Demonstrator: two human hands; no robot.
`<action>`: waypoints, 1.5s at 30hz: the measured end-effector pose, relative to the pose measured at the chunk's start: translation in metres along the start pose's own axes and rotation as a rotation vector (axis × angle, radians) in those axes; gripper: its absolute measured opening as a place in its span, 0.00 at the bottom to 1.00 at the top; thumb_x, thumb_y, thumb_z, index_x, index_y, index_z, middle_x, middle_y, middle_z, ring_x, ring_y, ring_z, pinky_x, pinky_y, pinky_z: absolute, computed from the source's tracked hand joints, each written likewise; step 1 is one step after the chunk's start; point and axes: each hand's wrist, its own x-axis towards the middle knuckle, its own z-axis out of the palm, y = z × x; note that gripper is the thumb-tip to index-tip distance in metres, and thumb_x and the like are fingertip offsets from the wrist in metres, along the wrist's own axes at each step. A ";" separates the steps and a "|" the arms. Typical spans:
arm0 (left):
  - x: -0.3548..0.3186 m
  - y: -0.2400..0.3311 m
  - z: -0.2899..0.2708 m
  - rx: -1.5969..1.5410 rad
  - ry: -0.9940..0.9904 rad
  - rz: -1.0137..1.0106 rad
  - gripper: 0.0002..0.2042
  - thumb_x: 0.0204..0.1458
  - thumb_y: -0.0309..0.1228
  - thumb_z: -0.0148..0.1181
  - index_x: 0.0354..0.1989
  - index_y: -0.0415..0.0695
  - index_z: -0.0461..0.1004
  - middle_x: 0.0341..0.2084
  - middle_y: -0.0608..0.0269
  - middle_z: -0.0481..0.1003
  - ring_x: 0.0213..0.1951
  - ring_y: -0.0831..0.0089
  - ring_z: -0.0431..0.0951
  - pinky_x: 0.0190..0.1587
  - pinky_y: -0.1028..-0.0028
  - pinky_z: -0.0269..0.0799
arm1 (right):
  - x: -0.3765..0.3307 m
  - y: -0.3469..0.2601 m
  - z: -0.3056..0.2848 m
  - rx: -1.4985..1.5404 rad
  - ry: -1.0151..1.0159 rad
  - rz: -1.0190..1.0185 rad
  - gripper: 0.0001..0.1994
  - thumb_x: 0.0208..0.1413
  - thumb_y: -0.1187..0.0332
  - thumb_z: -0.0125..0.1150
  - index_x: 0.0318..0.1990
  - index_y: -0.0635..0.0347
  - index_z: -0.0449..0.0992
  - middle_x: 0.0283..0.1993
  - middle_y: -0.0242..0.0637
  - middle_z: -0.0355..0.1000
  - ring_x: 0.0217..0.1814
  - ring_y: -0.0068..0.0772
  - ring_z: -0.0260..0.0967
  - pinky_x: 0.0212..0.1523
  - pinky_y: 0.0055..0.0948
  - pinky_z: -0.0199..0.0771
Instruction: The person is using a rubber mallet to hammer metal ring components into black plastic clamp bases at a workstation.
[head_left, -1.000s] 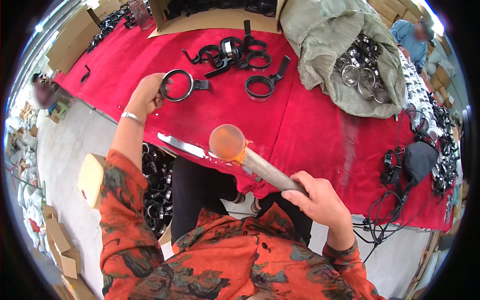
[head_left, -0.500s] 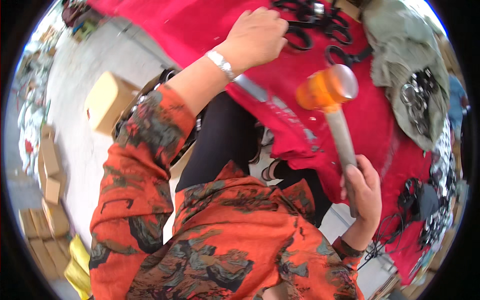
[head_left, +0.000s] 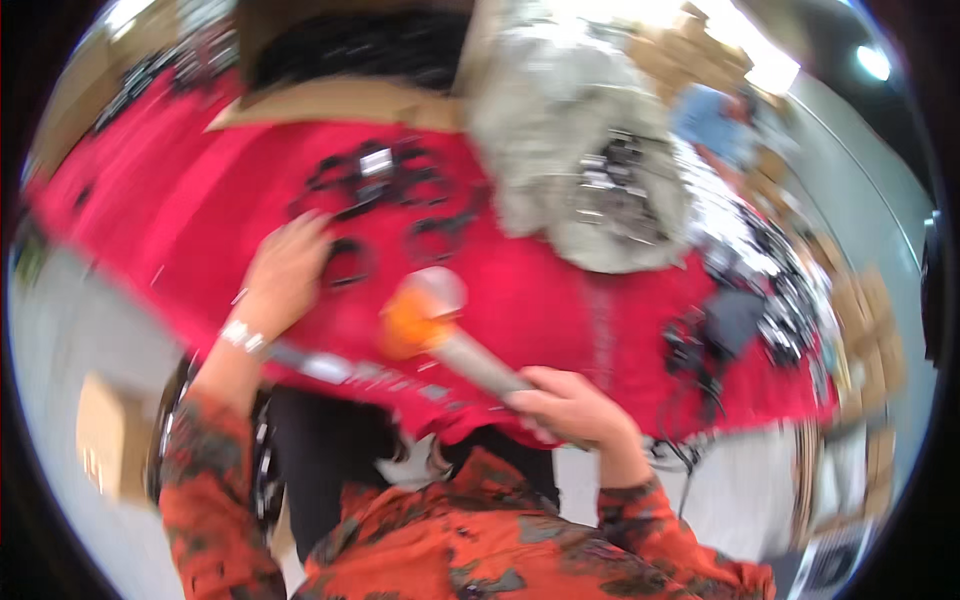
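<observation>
My right hand (head_left: pixel 575 405) is wrapped round the grey handle of a mallet (head_left: pixel 480 365) with an orange head and a pale, see-through face. The head hangs over the red cloth, to the right of my left hand. My left hand (head_left: pixel 285 270), blurred, is over the cloth with its fingers curled. Whatever it may hold is hidden. Right beside its fingers lies a black looped handle (head_left: pixel 347 262), like that of scissors. Several more black looped pieces (head_left: pixel 375 180) lie in a heap just beyond, one with a shiny metal part. A metal strip (head_left: pixel 325 368) lies along the near edge.
An open cardboard box (head_left: pixel 340 105) with dark contents stands at the back of the red-covered table (head_left: pixel 530 300). A grey-green sack (head_left: pixel 530 170) holds metal and black pieces. Cables and black parts (head_left: pixel 710 340) lie to the right. Another person (head_left: pixel 710 120) is at the far right.
My view has tilted up, bringing the box and the far side of the table into sight. The mallet stays in my right hand, its handle now slanting more to the left. My left hand remains beside the black pieces.
</observation>
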 end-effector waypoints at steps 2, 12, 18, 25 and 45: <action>-0.011 -0.019 0.005 0.011 -0.097 -0.058 0.23 0.44 0.21 0.50 0.53 0.37 0.65 0.54 0.51 0.67 0.62 0.56 0.61 0.63 0.56 0.54 | 0.001 -0.007 -0.001 -0.031 -0.046 -0.038 0.16 0.59 0.55 0.56 0.38 0.61 0.71 0.23 0.30 0.65 0.19 0.19 0.62 0.19 0.23 0.64; 0.020 -0.032 0.040 0.088 -0.226 -0.136 0.19 0.45 0.25 0.57 0.47 0.37 0.65 0.43 0.49 0.69 0.51 0.53 0.67 0.59 0.54 0.56 | -0.001 0.012 -0.014 -0.076 -0.081 -0.226 0.21 0.58 0.51 0.55 0.39 0.65 0.69 0.21 0.34 0.64 0.18 0.25 0.63 0.20 0.28 0.64; -0.021 -0.030 0.024 -0.191 -0.179 -0.339 0.15 0.47 0.27 0.56 0.44 0.36 0.67 0.29 0.54 0.70 0.36 0.63 0.72 0.41 0.63 0.67 | 0.003 0.021 -0.019 -0.213 -0.077 -0.397 0.23 0.57 0.53 0.55 0.41 0.71 0.69 0.25 0.50 0.68 0.26 0.48 0.69 0.28 0.41 0.68; -0.083 0.042 -0.025 -1.446 0.041 -0.833 0.19 0.57 0.30 0.54 0.55 0.37 0.63 0.27 0.65 0.71 0.23 0.80 0.70 0.25 0.84 0.65 | 0.002 0.022 -0.013 -0.430 0.036 -0.559 0.21 0.61 0.53 0.51 0.36 0.69 0.66 0.26 0.55 0.68 0.33 0.58 0.68 0.35 0.47 0.63; -0.133 0.109 0.019 -1.515 0.201 -0.783 0.09 0.59 0.31 0.49 0.30 0.39 0.69 0.22 0.67 0.69 0.28 0.79 0.68 0.35 0.77 0.64 | -0.016 0.023 0.053 0.133 0.061 -0.144 0.12 0.60 0.61 0.55 0.43 0.60 0.69 0.22 0.26 0.64 0.19 0.14 0.60 0.19 0.18 0.62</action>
